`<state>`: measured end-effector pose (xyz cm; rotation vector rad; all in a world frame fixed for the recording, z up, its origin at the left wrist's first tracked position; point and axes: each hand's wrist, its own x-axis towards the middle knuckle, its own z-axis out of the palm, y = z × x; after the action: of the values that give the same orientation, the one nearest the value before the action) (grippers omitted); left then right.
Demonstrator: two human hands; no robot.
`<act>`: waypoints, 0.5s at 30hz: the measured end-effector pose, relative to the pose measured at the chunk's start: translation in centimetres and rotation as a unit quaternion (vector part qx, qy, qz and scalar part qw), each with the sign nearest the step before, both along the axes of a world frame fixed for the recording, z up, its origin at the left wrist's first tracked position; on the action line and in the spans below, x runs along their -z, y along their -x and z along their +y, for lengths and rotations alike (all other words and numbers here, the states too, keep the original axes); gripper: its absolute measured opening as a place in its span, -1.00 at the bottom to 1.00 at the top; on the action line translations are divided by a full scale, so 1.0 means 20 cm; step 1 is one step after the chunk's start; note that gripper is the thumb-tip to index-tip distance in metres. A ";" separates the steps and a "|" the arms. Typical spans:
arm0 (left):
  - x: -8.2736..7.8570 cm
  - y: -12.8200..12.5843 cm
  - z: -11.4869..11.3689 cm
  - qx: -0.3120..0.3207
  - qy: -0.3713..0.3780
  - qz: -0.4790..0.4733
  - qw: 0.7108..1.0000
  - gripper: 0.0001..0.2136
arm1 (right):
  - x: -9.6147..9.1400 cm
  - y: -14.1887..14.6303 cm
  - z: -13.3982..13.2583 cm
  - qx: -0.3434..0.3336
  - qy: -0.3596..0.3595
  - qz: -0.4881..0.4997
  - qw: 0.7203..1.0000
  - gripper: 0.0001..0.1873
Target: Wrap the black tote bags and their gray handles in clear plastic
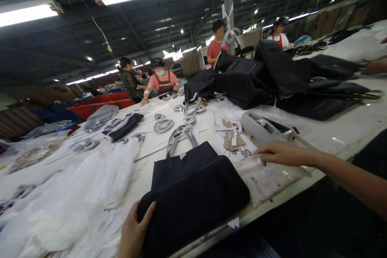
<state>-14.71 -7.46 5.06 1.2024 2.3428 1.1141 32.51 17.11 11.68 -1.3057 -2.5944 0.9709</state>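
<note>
A black handbag (196, 197) lies on its side at the table's near edge, its wrapped grey handles (181, 135) stretching away from me. My left hand (134, 225) grips the bag's left end, with the thumb on top and the other fingers hidden. To the right of the bag, my right hand (275, 155) hovers low over the table with fingers pinched together. A small pale bit shows at its fingertips, too blurred to name. Near that hand are a pile of brown and white card strips (232, 139) and a grey tape dispenser (260, 127).
A heap of black bags (250, 76) stands at the back right. White plastic wrapping (90, 185) covers the table's left side. Several coiled wrapped handles (163, 125) lie mid-table. Beyond are a red bin (102, 102) and several people, one in a brown apron (163, 82).
</note>
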 end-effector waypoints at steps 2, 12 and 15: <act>0.00 0.00 0.00 -0.002 -0.007 0.002 1.000 -0.45 | 0.00 -0.09 0.04 0.102 -0.063 0.002 0.993 -0.58; -0.01 -0.01 0.00 -0.011 0.002 0.004 1.000 -0.42 | 0.18 0.37 -0.21 -0.040 -0.234 0.121 0.964 -0.61; 0.00 0.00 0.00 -0.006 0.001 0.009 1.000 -0.43 | 0.17 0.43 -0.14 -0.032 -0.127 0.103 0.986 -0.72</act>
<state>-14.81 -7.41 4.97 1.2056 2.3669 1.1079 23.87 14.34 8.31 -1.0098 -2.5133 0.7089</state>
